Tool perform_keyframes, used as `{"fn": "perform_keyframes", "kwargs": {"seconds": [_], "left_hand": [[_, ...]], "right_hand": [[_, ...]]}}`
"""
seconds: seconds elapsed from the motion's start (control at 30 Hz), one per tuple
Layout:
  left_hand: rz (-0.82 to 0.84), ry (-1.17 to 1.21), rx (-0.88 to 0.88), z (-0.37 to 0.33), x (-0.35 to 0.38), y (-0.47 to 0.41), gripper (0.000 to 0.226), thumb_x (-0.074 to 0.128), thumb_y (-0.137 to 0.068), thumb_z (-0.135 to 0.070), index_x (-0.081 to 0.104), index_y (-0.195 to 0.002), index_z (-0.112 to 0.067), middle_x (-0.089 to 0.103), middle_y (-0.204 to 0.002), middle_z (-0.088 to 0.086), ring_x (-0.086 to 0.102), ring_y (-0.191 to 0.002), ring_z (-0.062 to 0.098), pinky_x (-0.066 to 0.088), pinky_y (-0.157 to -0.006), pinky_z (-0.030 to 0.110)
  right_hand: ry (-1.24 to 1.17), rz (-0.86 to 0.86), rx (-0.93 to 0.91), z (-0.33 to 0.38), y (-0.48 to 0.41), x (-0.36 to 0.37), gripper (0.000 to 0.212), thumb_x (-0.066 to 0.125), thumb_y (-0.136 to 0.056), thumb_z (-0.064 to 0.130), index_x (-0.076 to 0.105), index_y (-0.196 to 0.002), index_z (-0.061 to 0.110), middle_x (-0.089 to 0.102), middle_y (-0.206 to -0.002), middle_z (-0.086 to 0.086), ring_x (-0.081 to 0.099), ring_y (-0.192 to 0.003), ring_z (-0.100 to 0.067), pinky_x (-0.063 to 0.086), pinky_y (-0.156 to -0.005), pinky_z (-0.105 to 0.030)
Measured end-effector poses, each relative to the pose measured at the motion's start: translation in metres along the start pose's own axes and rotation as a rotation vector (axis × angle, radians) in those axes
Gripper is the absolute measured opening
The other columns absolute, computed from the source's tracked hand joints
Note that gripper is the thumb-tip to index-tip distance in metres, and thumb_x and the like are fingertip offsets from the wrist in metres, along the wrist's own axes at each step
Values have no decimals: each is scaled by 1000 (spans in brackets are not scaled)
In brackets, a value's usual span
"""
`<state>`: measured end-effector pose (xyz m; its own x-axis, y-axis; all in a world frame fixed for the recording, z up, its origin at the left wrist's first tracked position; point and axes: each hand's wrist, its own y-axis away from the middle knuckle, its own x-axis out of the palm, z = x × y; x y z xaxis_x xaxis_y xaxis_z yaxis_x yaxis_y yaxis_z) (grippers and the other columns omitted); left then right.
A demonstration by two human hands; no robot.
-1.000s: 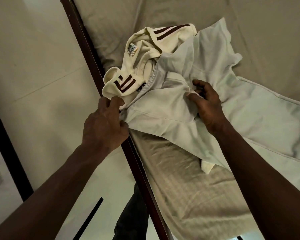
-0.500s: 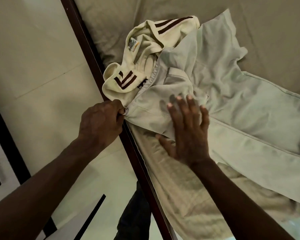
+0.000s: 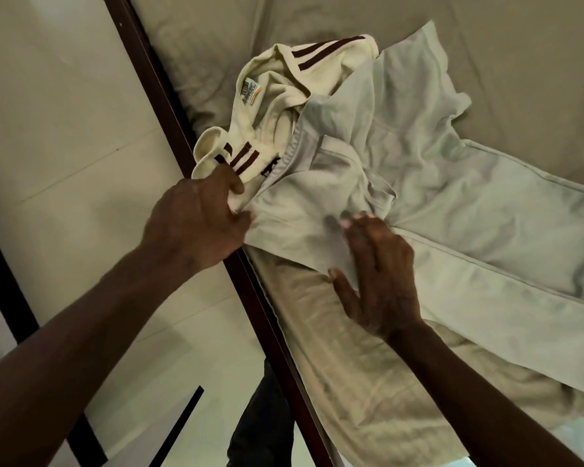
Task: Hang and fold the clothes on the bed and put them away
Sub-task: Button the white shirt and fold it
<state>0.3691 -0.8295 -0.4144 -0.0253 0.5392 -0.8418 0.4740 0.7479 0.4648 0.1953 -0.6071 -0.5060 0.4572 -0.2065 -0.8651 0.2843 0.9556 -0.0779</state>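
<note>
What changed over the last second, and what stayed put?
The right hand let go of the bunched pale grey trousers, flattened, and slid nearer the person, pressing them down. The left hand still pinches their waist corner at the bed edge; the cream brown-striped garment lies unmoved.

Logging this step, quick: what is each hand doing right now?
Left hand: closed, gripping the waistband edge of the pale grey-green cotton trousers.
Right hand: open, pressing flat on the same trousers.
</note>
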Motion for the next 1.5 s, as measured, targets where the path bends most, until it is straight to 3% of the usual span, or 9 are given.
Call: {"fn": "perform_keyframes", "kwargs": {"seconds": [0.13, 0.27, 0.47, 0.6, 0.77, 0.93, 1.1, 1.27, 1.5], "left_hand": [[122, 774, -286, -46, 15, -12, 36, 77, -92, -35, 57, -121, -27, 74, -71, 3, 67, -53, 15, 54, -55, 31], [218, 906, -368, -77, 30, -41, 25, 70, -99, -26, 60, -119, -16, 68, -64, 6, 55, -41, 12, 47, -45, 25], [185, 1055, -466, -94, 35, -64, 11, 56, -107, -22, 61, -103, -13, 70, -65, 4, 69, -50, 16, 57, -49, 28], [276, 1151, -478, -93, 34, -64, 8, 61, -105, -25, 61, -103, -17, 74, -67, 5, 71, -55, 18, 59, -51, 30], [379, 1361, -552, -96, 29, -70, 7, 62, -102, -13, 66, -101, -8, 76, -75, 8, 71, -57, 11, 61, -55, 28], [315, 1547, -627, -87, 24, -70, 23, 46, -101, -16, 62, -87, -7, 75, -91, 13, 78, -80, 24, 64, -64, 34], [353, 1274, -667, -73, 28, -66, 63, 51, -96, -70, 61, -82, -9, 78, -88, 14, 79, -82, 27, 65, -64, 37], [370, 1010, -608, -85, 31, -64, 78, 65, -80, -79, 71, -99, -4, 79, -84, 14, 79, -75, 28, 65, -63, 40], [42, 753, -413, -85, 57, -51, 28, 71, -85, -23, 56, -108, -21, 67, -93, -3, 70, -77, 15, 60, -56, 29]], "right_hand": [[-289, -232, 696, 13, -45, -23, 76, 73, -93, 41, 37, -156, 19, 59, -119, 1, 63, -102, -19, 53, -85, -35], [-470, -96, 997, -12, -77, -37, 31, 74, -87, 40, 67, -117, 33, 69, -82, 10, 69, -85, -12, 55, -84, -35], [-630, -218, 928, -20, -71, -42, 1, 71, -94, 32, 71, -94, 33, 70, -75, -1, 70, -73, -23, 62, -75, -48], [-487, 12, 873, -19, -65, -42, 35, 79, -85, 49, 65, -114, 33, 67, -74, 10, 64, -72, -5, 53, -70, -28], [-851, -95, 973, -17, -67, -44, 11, 66, -98, 13, 68, -107, 19, 68, -62, 3, 55, -46, -12, 45, -51, -28], [-1004, -166, 922, -4, -60, -49, 23, 52, -100, -1, 68, -109, 12, 79, -92, -8, 71, -57, -29, 48, -49, -29], [-950, -260, 823, 11, -42, -37, 18, 67, -100, 23, 79, -90, 14, 78, -83, -1, 76, -81, -21, 57, -64, -34], [-384, -203, 468, 16, -15, -16, 31, 68, -98, 32, 77, -74, 15, 65, -71, 5, 64, -79, -16, 53, -71, -37], [-372, -54, 562, 22, 1, -4, 35, 63, -100, 39, 77, -76, 18, 67, -73, 9, 62, -78, -9, 50, -69, -33]]}}
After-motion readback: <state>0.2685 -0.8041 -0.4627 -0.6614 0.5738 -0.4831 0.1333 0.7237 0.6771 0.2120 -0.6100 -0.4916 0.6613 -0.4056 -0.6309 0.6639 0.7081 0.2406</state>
